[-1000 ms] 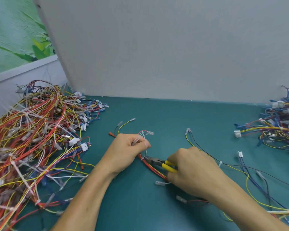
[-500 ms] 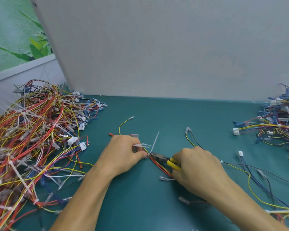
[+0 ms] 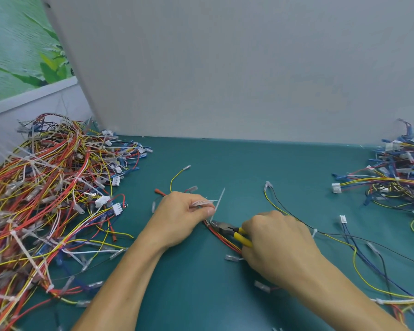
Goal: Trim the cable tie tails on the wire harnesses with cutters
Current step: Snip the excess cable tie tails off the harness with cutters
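Teal bench mat below grey partition panel. Far left: large tangled heap of red and yellow wire harnesses. Centre: left hand curled, pinching thin white cut strips. Just right: white cable tie tail sticking up off red-orange harness, yellow-handled cutters at its base, gripped by right hand. Right edge: smaller blue-yellow harness pile.

1. The left grip lay knuckles-up, its curled fingers and thumb pinching cable tie tails.
2. The right grip was curled round the cutters.
3. The bare left forearm and right forearm angled toward each other.
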`<state>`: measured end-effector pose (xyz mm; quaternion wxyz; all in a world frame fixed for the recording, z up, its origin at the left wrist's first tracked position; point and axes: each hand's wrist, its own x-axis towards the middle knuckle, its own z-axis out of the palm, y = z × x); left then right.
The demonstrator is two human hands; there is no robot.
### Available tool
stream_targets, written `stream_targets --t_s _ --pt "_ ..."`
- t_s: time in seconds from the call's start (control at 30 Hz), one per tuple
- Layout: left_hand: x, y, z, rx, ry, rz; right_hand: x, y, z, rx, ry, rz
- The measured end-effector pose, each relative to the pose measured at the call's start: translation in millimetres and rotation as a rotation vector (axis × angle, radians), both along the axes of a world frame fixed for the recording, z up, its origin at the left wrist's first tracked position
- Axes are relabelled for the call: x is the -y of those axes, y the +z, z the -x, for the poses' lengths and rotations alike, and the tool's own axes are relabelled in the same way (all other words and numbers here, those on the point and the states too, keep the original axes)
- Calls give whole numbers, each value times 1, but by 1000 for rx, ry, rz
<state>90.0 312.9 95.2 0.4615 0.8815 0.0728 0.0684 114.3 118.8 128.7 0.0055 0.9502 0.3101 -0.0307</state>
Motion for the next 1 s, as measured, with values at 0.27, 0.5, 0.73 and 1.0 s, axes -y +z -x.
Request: stream_targets --t_s 0.27,0.5,0.73,1.0 --pt "-1 4 2 -52 -63 18 -2 7 3 -49 -1 15" --pt "-1 0 2 -24 -61 19 -2 8 4 -88 -12 2" --pt "-3 -2 2 -9 -69 -13 -2 13 0 -126 1 -18" --pt "-4 -4 1 -2 -67 15 -6 12 3 -78 18 2"
